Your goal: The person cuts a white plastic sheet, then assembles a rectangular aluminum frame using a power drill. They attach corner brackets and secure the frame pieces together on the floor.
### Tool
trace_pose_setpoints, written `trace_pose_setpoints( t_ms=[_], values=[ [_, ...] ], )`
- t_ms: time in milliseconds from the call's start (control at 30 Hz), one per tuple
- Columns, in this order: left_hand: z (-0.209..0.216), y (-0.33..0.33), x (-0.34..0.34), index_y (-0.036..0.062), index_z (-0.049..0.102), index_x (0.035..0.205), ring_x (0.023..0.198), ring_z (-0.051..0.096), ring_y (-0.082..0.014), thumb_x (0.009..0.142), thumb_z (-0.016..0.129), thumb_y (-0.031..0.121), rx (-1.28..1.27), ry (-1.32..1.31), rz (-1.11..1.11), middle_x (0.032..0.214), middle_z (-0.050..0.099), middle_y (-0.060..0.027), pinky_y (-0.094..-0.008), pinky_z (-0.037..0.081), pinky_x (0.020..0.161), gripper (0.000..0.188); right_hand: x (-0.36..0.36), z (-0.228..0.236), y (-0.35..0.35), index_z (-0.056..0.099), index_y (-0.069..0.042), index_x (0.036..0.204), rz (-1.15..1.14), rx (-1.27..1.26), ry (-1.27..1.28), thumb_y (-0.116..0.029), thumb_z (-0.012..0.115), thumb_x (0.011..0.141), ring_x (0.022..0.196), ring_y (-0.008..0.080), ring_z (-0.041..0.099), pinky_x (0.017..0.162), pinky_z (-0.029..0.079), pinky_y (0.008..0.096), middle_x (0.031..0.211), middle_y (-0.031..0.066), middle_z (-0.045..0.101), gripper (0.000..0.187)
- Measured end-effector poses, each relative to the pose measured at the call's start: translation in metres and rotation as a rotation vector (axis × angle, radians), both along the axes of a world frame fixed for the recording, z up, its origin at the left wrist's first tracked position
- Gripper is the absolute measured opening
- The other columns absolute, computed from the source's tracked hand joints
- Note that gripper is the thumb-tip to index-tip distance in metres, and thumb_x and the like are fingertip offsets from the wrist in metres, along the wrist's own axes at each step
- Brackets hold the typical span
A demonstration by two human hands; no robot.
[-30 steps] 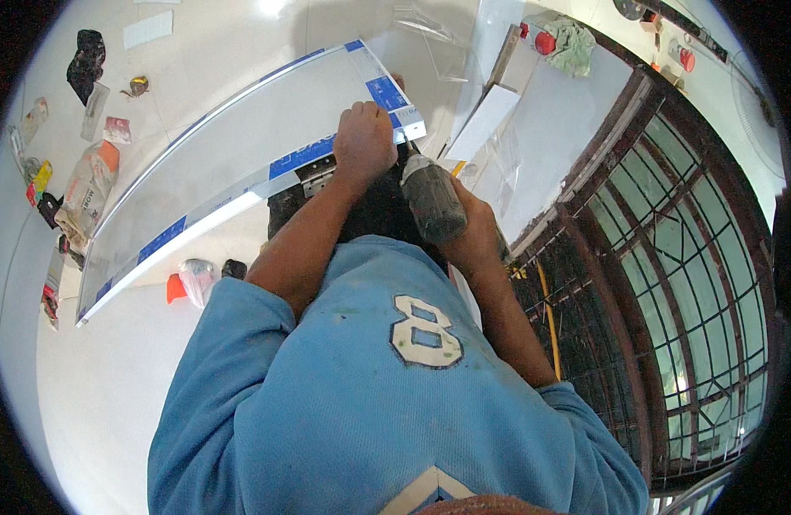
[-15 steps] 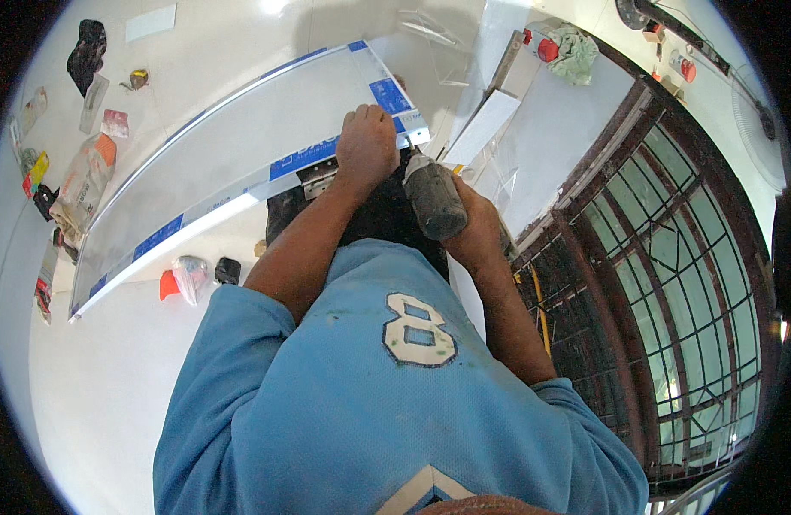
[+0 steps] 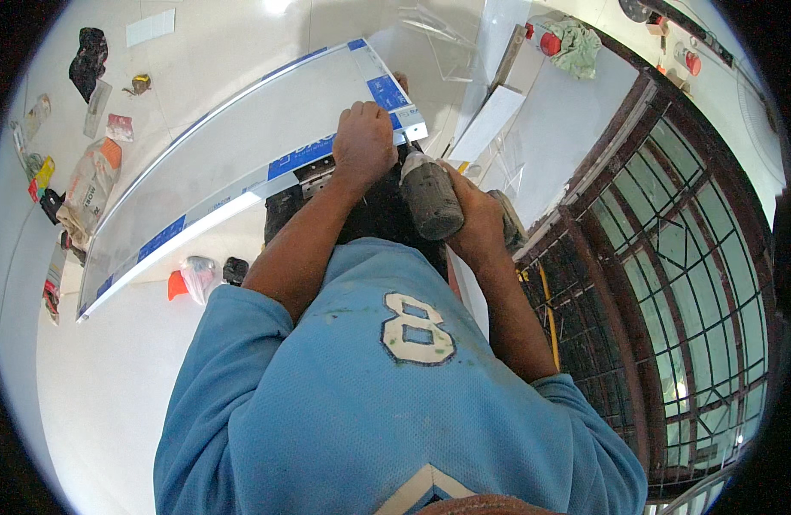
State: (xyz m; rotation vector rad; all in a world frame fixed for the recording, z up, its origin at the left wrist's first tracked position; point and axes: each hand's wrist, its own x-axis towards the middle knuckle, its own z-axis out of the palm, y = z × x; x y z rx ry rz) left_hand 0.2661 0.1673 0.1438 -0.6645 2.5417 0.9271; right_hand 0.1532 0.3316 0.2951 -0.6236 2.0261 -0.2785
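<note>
A long framed panel [image 3: 241,142], its metal edges wrapped in blue and white film, slants from the lower left up to my hands. My left hand [image 3: 364,144] is closed over the panel's near edge, close to its right corner. In my right hand [image 3: 474,210] is a dusty, dark power drill [image 3: 431,199], its front end pointing at the frame's corner. Whether the bit touches the metal is too small to tell. A metal hinge [image 3: 316,176] shows on the near edge, left of my left wrist.
White boards and strips [image 3: 490,124] lie right of the panel, with a greenish cloth [image 3: 575,47] beyond. A dark barred grille [image 3: 670,283] stands at the right. Bags [image 3: 95,184] and a tape measure [image 3: 139,84] lie on the floor at the left.
The drill and my right hand have shifted slightly to the left and tilted a little. My left hand stays on the panel's edge; the whole view has moved slightly.
</note>
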Motion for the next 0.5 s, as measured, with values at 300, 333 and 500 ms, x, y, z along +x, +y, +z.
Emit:
trace_pose_setpoints(
  t_ms=[300,333,500],
  values=[
    [0.007,-0.001,-0.007,-0.0016,0.072,0.113,0.108,0.064,-0.0343,0.078,0.076,0.014,-0.028,-0.103,0.021,0.108,0.066,-0.0160,-0.0476,0.052,0.090,0.038,0.007,0.015,0.021,0.058,-0.011,0.156,-0.299,-0.042,-0.070,-0.015,0.086,0.084,0.120,0.0371,0.076,0.099,0.059,0.0452,0.133,0.0231,0.075,0.077],
    [0.007,0.000,-0.007,0.0009,0.071,0.118,0.110,0.064,-0.0343,0.077,0.076,0.012,-0.014,-0.063,0.034,0.113,0.067,-0.0158,-0.0483,0.053,0.092,0.043,0.007,0.015,0.024,0.058,-0.010,0.155,-0.320,-0.051,-0.070,-0.013,0.085,0.084,0.120,0.0357,0.076,0.100,0.059,0.0443,0.132,0.0224,0.076,0.076],
    [0.007,-0.001,-0.005,0.0143,0.068,0.140,0.117,0.066,-0.0326,0.073,0.075,0.006,0.044,-0.001,0.016,0.132,0.070,-0.0090,-0.0489,0.054,0.097,0.068,0.014,0.001,0.035,0.058,-0.005,0.154,-0.445,-0.207,-0.120,-0.009,0.085,0.086,0.118,0.0327,0.077,0.099,0.060,0.0429,0.130,0.0215,0.077,0.074]
  ],
)
